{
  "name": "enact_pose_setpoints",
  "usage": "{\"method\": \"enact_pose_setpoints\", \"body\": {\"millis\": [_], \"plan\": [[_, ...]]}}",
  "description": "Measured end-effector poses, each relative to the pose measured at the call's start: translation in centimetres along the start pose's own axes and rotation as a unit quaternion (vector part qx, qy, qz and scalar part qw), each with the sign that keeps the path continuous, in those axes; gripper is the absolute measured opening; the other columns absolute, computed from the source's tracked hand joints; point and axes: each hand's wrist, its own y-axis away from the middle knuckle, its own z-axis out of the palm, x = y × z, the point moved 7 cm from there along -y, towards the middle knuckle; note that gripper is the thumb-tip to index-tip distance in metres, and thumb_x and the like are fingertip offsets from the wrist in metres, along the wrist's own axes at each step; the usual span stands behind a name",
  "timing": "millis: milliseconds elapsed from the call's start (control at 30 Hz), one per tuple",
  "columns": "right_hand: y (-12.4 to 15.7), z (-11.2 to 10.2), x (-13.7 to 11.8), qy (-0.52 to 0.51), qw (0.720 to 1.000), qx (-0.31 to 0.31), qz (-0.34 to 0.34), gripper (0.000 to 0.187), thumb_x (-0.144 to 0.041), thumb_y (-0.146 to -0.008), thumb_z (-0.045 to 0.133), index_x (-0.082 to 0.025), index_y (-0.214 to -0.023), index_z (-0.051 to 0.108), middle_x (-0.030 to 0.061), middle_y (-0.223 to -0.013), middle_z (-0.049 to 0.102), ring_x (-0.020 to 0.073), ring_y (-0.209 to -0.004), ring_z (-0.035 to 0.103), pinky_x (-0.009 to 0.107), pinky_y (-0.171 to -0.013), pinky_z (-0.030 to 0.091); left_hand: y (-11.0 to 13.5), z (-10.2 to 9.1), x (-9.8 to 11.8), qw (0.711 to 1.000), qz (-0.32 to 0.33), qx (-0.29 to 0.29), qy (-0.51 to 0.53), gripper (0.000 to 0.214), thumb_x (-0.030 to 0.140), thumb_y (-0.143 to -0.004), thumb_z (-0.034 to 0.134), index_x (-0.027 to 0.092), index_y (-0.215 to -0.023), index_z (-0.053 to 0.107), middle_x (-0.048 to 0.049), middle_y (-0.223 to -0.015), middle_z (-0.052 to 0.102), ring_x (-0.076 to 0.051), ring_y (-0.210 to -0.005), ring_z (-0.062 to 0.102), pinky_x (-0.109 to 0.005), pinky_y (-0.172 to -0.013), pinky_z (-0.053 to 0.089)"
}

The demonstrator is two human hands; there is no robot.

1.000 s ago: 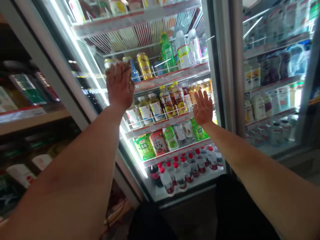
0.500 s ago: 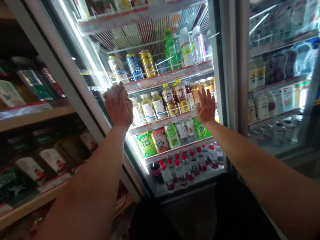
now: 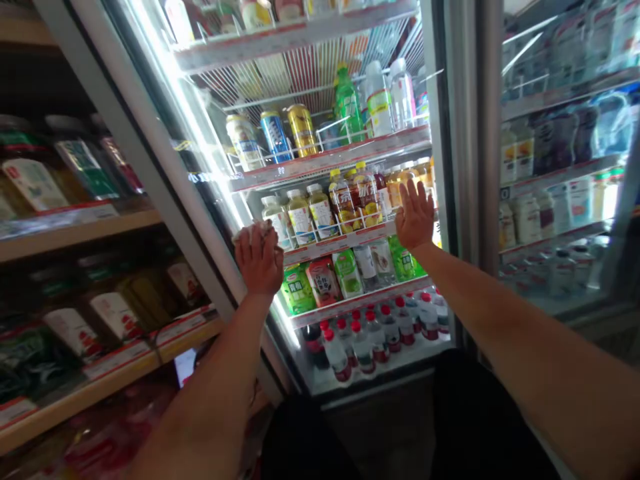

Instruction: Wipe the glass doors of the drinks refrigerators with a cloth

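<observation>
My left hand (image 3: 260, 259) is on the left side of the glass fridge door (image 3: 441, 133), palm towards the pane. A crumpled greyish cloth (image 3: 267, 227) shows past its fingertips, pressed under the hand; most of it is hidden. Spread flat against the right part of the same pane, my right hand (image 3: 416, 217) holds nothing. Behind the glass, between the two hands, stand juice bottles (image 3: 323, 212) and bottles of tea with yellow caps (image 3: 344, 203).
Cans (image 3: 303, 130) and a green bottle (image 3: 349, 103) fill a higher shelf. Drink pouches (image 3: 347, 272) and red-capped water bottles (image 3: 363, 347) sit lower. Wooden shelves (image 3: 80, 237) with bottles flank the left side; another glass-fronted fridge (image 3: 560, 180) stands at right.
My left hand has slid down and slightly right along the glass with the cloth. My right hand has stayed in nearly the same place on the pane.
</observation>
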Motion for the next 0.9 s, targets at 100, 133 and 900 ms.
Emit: {"method": "enact_pose_setpoints", "body": {"millis": [100, 133, 900], "plan": [[0.0, 0.0, 0.0, 0.003, 1.0, -0.006, 0.005, 0.058, -0.028, -0.098, 0.03, -0.018, -0.154, 0.039, 0.0064, -0.161, 0.034, 0.0219, -0.154, 0.019, 0.05, -0.124, 0.022, 1.3, 0.4, 0.0, 1.0, 0.0, -0.009, 0.012, 0.047, 0.033, -0.096, 0.045, 0.021, -0.14, 0.056, -0.0109, -0.159, 0.039, -0.03, -0.154, 0.017, -0.055, -0.124, 0.015], [0.0, 0.0, 0.0, 0.003, 1.0, -0.007, 0.005, 0.058, -0.028, -0.098, 0.03, -0.018, -0.155, 0.038, 0.0064, -0.161, 0.034, 0.0218, -0.154, 0.019, 0.05, -0.124, 0.022, 1.8, 0.5, -0.1, 1.0, -0.003, -0.011, 0.017, 0.047, 0.032, -0.096, 0.046, 0.021, -0.14, 0.057, -0.0114, -0.158, 0.039, -0.031, -0.154, 0.017, -0.056, -0.124, 0.015], [0.0, -0.2, -0.2, 0.007, 1.0, 0.0, 0.001, 0.057, -0.026, -0.098, 0.03, -0.017, -0.154, 0.04, 0.0062, -0.161, 0.034, 0.0214, -0.154, 0.019, 0.049, -0.125, 0.021, 15.9, 3.8, 1.6, 0.993, 0.049, -0.106, -0.005, 0.041, 0.025, -0.094, 0.056, 0.031, -0.133, 0.064, -0.009, -0.15, 0.051, -0.034, -0.151, 0.025, -0.063, -0.122, 0.025]]}}
